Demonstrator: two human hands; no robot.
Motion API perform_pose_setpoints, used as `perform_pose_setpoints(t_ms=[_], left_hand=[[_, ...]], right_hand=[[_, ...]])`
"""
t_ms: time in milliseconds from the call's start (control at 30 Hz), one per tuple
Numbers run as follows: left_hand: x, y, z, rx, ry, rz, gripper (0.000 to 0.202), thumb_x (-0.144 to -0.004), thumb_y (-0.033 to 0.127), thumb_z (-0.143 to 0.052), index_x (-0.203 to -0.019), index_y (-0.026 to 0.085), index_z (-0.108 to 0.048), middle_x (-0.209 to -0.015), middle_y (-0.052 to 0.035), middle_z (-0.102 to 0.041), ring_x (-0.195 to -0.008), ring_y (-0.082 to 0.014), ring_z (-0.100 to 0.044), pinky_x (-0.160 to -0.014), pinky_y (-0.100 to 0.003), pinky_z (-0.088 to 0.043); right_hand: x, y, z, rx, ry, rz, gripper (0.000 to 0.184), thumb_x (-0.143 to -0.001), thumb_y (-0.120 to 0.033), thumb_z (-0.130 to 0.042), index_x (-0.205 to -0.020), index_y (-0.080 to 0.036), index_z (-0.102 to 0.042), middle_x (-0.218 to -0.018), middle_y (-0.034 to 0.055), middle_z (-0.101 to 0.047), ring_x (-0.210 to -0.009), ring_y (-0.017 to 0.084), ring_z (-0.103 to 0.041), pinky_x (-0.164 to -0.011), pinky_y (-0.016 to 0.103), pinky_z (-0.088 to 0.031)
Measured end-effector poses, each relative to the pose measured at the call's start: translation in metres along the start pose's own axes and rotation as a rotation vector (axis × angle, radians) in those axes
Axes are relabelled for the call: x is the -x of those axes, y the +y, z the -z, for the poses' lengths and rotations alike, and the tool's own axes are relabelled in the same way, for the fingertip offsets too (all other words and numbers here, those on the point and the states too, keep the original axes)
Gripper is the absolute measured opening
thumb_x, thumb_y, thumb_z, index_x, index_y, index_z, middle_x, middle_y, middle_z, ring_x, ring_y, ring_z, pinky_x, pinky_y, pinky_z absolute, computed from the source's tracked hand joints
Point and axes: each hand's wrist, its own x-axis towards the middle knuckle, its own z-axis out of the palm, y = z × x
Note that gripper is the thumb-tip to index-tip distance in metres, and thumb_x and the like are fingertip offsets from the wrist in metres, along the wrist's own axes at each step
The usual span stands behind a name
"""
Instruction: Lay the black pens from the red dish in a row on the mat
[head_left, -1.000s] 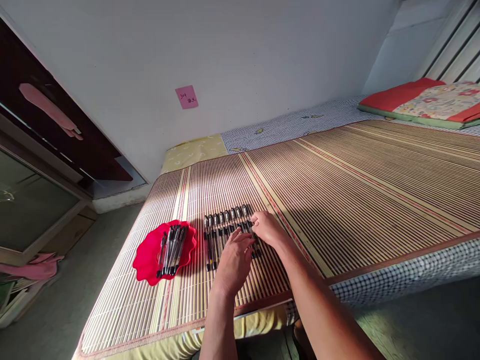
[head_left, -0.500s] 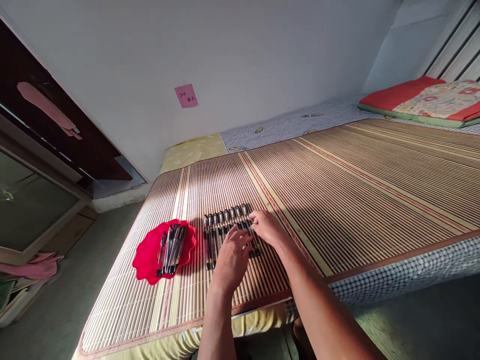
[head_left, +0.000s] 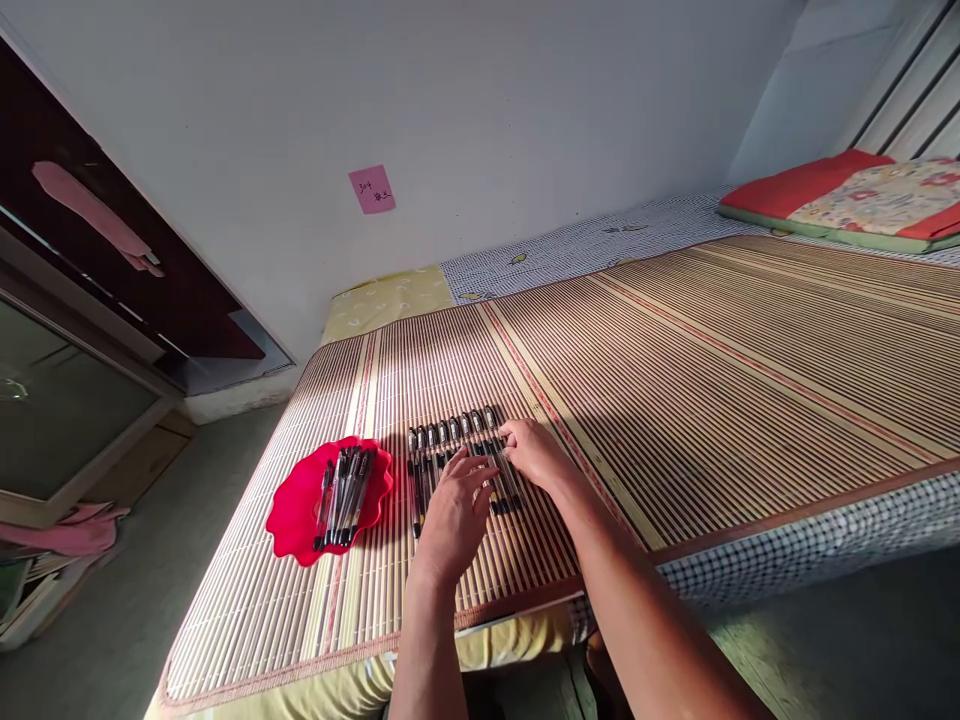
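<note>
A row of several black pens [head_left: 420, 480] lies side by side on the bamboo mat [head_left: 675, 380], with a row of caps [head_left: 450, 430] just beyond them. My left hand [head_left: 454, 515] rests flat on the pens, fingers stretched forward. My right hand [head_left: 534, 452] sits at the row's right end, fingers curled down onto the last pens; what they pinch is hidden. A red scalloped plate [head_left: 296, 505] left of the row holds several more capped pens [head_left: 345, 485].
The mat covers a bed along a white wall with a pink note [head_left: 372, 189]. A red and floral cushion [head_left: 855, 195] lies far right. A dark cabinet [head_left: 90, 300] stands left, with pink cloth [head_left: 64, 535] on the floor.
My left hand has slid a little forward and left over the pens. My right hand has barely shifted. The pens and plate stay put.
</note>
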Motion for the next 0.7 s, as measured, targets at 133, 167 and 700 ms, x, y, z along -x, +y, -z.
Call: perform_pose_setpoints(t_ms=[133,167,700], left_hand=[[0.001,0.000,0.000,0.007,-0.009,0.004,0.036,-0.098,0.011,-0.053,-0.121,0.022,-0.078,-0.141,-0.0081,-0.069,-0.148,-0.0295,-0.046,-0.124,-0.056,-0.038],[0.001,-0.001,0.001,0.013,-0.004,0.011,0.035,-0.097,0.011,-0.053,-0.120,0.022,-0.078,-0.141,-0.0083,-0.069,-0.149,-0.0297,-0.046,-0.123,-0.056,-0.038],[0.031,0.025,0.060,0.318,0.910,0.086,0.045,-0.101,0.033,-0.055,-0.061,0.023,-0.038,-0.056,0.0057,-0.033,-0.051,-0.0105,-0.031,-0.048,-0.026,-0.027]], right_hand=[[0.001,-0.001,0.001,-0.014,-0.001,-0.001,0.040,-0.090,-0.006,-0.066,-0.129,-0.011,-0.072,-0.104,0.0100,-0.080,-0.094,0.019,-0.074,-0.075,0.024,-0.051],[0.002,-0.001,0.002,-0.016,0.003,0.004,0.040,-0.090,-0.006,-0.065,-0.129,-0.011,-0.072,-0.104,0.0103,-0.080,-0.094,0.019,-0.074,-0.076,0.024,-0.051],[0.009,-0.005,0.034,-0.552,0.591,0.222,0.037,-0.104,-0.042,-0.047,-0.073,-0.023,-0.052,-0.057,-0.0033,-0.053,-0.048,0.013,-0.049,-0.047,0.024,-0.038]])
